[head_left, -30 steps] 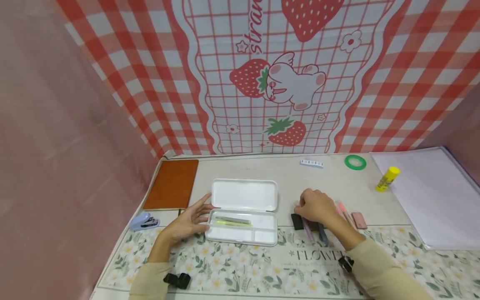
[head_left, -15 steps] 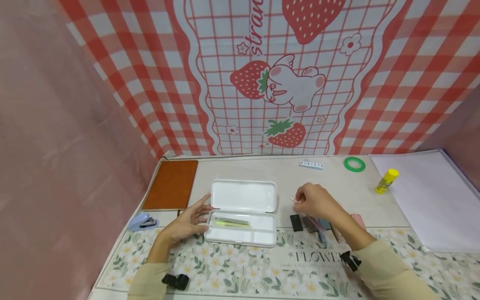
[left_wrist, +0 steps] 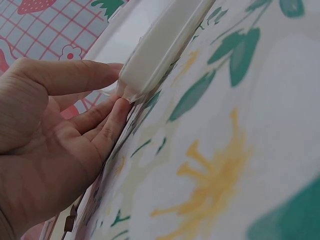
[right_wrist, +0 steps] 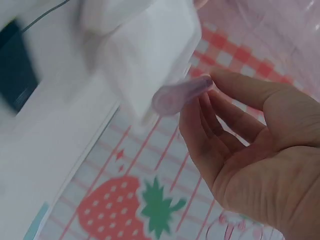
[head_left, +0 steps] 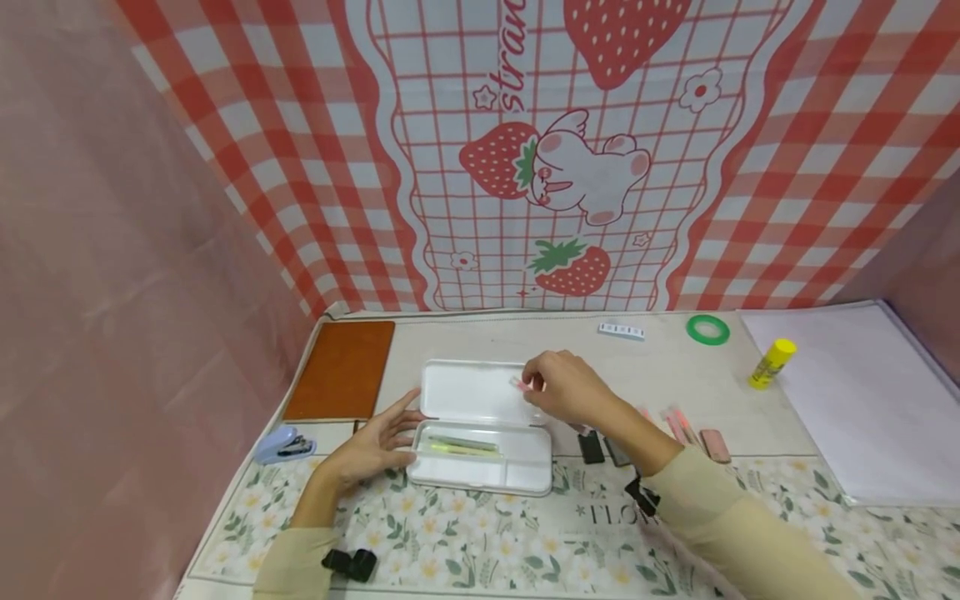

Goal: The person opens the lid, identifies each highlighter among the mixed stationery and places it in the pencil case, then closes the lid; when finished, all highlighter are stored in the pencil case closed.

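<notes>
The white pencil case [head_left: 528, 471] lies with its lid [head_left: 472, 392] folded back; a grey pen and a yellow-green pen [head_left: 465, 448] rest in its long compartment. My left hand [head_left: 375, 442] touches the case's left end with fairly straight fingers, the fingertips right at its corner in the left wrist view. With thumb and fingers my right hand [head_left: 566, 387] pinches a pinkish-purple pen [right_wrist: 182, 95], above the right part of the lid. The pen's tip shows left of the fingers in the head view; the hand covers much of the rest.
Right of the case lie a black block [head_left: 591, 447], pink pens [head_left: 680, 425] and a pink eraser [head_left: 715, 446]. Further off are green tape [head_left: 708, 330], a yellow glue stick [head_left: 772, 364] and a small patterned bar [head_left: 621, 332]. At left are a stapler [head_left: 285, 446] and brown notebook [head_left: 341, 371].
My right hand has picked the pen up from the group at right and carried it left to the case lid. The left hand has stayed at the case's left end.
</notes>
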A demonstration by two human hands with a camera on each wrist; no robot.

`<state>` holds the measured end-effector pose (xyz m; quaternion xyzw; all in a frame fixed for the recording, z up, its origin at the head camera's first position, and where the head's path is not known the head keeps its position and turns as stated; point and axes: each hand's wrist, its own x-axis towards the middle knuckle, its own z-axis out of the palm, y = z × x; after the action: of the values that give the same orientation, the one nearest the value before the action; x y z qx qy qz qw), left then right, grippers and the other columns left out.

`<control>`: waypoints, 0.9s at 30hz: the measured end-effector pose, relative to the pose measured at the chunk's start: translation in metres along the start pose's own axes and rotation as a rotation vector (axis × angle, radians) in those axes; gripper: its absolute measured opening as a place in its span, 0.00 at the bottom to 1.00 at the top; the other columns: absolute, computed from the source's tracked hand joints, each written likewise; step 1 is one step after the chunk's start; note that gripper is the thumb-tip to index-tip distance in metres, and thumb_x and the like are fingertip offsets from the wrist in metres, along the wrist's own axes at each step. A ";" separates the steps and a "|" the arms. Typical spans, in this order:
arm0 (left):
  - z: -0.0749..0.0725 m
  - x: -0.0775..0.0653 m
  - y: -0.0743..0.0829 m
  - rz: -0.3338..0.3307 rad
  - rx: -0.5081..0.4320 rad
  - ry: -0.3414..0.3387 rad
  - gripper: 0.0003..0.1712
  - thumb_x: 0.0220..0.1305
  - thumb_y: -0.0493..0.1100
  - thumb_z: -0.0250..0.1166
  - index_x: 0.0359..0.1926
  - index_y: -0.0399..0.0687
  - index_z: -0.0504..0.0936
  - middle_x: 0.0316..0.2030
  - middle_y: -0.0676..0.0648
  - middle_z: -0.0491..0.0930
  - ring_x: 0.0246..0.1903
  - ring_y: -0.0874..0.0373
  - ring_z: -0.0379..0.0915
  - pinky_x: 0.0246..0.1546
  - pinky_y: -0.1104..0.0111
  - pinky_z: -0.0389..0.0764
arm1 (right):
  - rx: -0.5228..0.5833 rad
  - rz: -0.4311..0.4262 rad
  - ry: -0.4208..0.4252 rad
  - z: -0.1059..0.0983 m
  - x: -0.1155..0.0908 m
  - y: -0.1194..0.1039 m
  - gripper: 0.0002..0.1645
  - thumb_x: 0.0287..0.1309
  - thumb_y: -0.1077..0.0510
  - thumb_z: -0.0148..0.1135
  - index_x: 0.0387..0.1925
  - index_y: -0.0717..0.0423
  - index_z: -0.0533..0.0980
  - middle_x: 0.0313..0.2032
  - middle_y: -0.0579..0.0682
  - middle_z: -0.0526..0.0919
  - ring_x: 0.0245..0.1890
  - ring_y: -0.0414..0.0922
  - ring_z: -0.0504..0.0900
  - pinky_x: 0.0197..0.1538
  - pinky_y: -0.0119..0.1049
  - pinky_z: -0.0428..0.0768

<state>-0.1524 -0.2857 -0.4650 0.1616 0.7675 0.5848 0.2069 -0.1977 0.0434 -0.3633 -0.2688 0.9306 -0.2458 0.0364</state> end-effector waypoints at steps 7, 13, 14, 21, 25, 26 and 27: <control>-0.002 0.001 -0.003 0.001 0.003 0.002 0.54 0.58 0.32 0.65 0.74 0.65 0.43 0.65 0.41 0.60 0.66 0.45 0.55 0.62 0.51 0.63 | -0.039 -0.158 -0.010 0.030 0.027 -0.033 0.09 0.52 0.59 0.68 0.37 0.55 0.83 0.26 0.43 0.81 0.24 0.38 0.74 0.27 0.32 0.72; -0.001 0.002 -0.002 -0.011 0.000 0.009 0.54 0.58 0.31 0.65 0.74 0.67 0.43 0.65 0.41 0.60 0.66 0.46 0.56 0.62 0.51 0.63 | -0.110 -0.228 -0.078 0.050 0.047 -0.048 0.07 0.51 0.58 0.68 0.36 0.52 0.83 0.25 0.42 0.81 0.27 0.39 0.76 0.30 0.33 0.74; -0.001 0.003 -0.002 -0.012 -0.001 0.007 0.54 0.58 0.32 0.65 0.74 0.68 0.43 0.65 0.42 0.60 0.66 0.46 0.56 0.62 0.51 0.63 | -0.130 -0.230 -0.088 0.053 0.050 -0.050 0.08 0.51 0.58 0.68 0.36 0.52 0.83 0.25 0.42 0.81 0.28 0.40 0.76 0.31 0.33 0.75; -0.001 0.001 0.000 -0.023 -0.010 0.006 0.55 0.57 0.31 0.66 0.74 0.69 0.43 0.65 0.42 0.59 0.66 0.47 0.54 0.63 0.51 0.62 | -0.184 -0.239 -0.165 0.073 0.061 -0.059 0.09 0.50 0.58 0.67 0.36 0.50 0.83 0.29 0.43 0.83 0.33 0.42 0.78 0.36 0.35 0.77; -0.002 0.001 0.000 -0.019 -0.015 0.005 0.54 0.57 0.31 0.65 0.74 0.68 0.44 0.65 0.42 0.59 0.67 0.46 0.53 0.63 0.51 0.62 | -0.185 -0.224 -0.186 0.082 0.062 -0.064 0.10 0.50 0.59 0.66 0.38 0.50 0.83 0.34 0.45 0.84 0.35 0.43 0.80 0.34 0.36 0.78; -0.002 0.002 0.000 -0.018 -0.013 0.004 0.54 0.57 0.31 0.65 0.74 0.68 0.44 0.65 0.42 0.59 0.67 0.46 0.53 0.63 0.51 0.62 | -0.193 -0.223 -0.187 0.084 0.062 -0.064 0.10 0.49 0.59 0.65 0.37 0.50 0.83 0.34 0.45 0.84 0.34 0.43 0.80 0.34 0.36 0.78; -0.002 0.002 0.000 -0.015 -0.014 0.004 0.54 0.57 0.31 0.65 0.74 0.68 0.44 0.65 0.42 0.59 0.67 0.46 0.54 0.63 0.51 0.62 | -0.196 -0.218 -0.185 0.087 0.062 -0.065 0.11 0.49 0.60 0.65 0.37 0.50 0.83 0.34 0.45 0.84 0.33 0.43 0.80 0.33 0.36 0.78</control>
<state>-0.1552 -0.2868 -0.4651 0.1533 0.7650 0.5889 0.2106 -0.2017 -0.0741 -0.4048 -0.3918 0.9082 -0.1303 0.0688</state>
